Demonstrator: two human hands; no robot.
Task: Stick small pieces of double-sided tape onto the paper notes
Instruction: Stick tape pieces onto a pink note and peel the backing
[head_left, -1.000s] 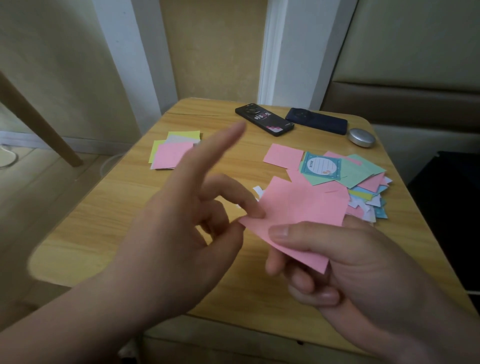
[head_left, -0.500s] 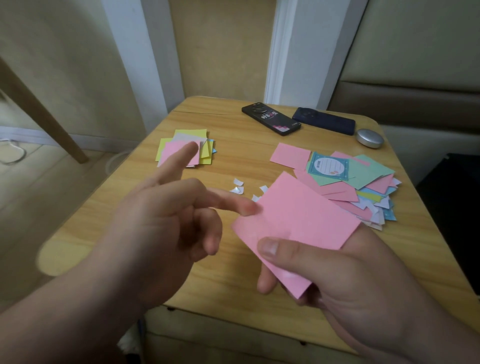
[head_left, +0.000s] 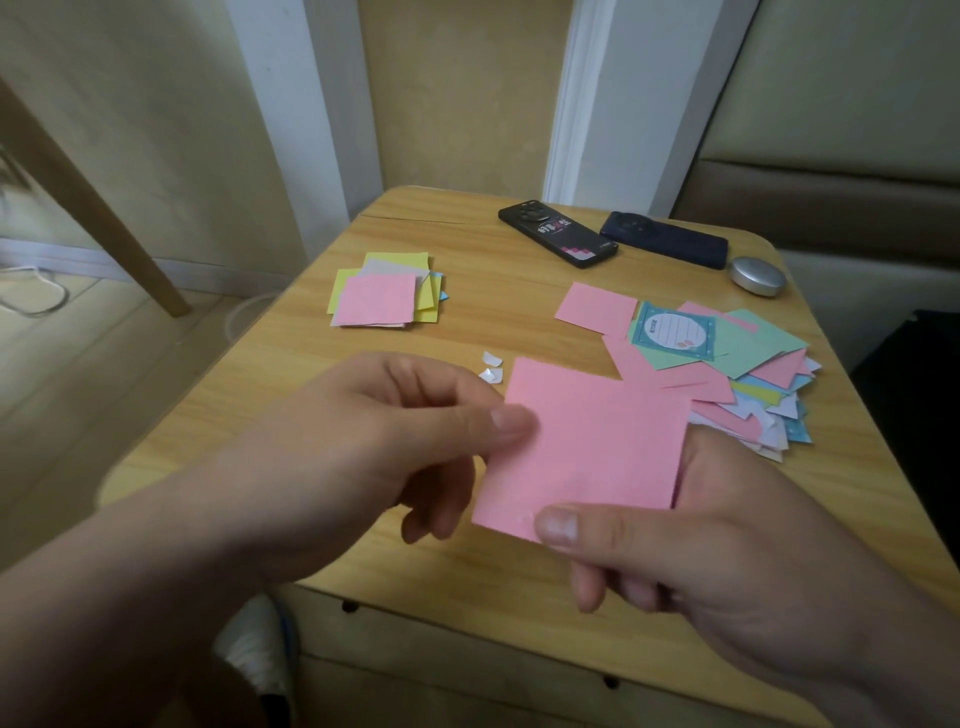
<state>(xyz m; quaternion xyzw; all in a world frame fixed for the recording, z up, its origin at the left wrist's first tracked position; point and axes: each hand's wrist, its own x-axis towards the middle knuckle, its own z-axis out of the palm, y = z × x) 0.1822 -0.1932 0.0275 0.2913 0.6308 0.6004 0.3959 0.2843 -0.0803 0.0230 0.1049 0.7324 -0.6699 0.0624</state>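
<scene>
A square pink paper note (head_left: 597, 447) is held above the wooden table (head_left: 498, 332), between both hands. My left hand (head_left: 395, 441) pinches its left edge, thumb on top. My right hand (head_left: 691, 545) pinches its lower edge, thumb on the near corner, where a faint pale patch shows. A neat stack of pink and yellow notes (head_left: 384, 296) lies at the left of the table. A loose pile of pink, green and blue notes (head_left: 727, 364) lies at the right. Two small white scraps (head_left: 491, 366) lie just beyond the held note.
Two dark phones (head_left: 558, 235) (head_left: 665, 245) lie at the table's far edge, with a small silver oval case (head_left: 757, 277) to their right. A wooden leg (head_left: 88, 208) slants at the far left. A dark padded seat stands behind the table at the right.
My left hand's fingers were spread beside the note; now they have closed and pinch its left edge. The note has turned to lie flatter and squarer toward me.
</scene>
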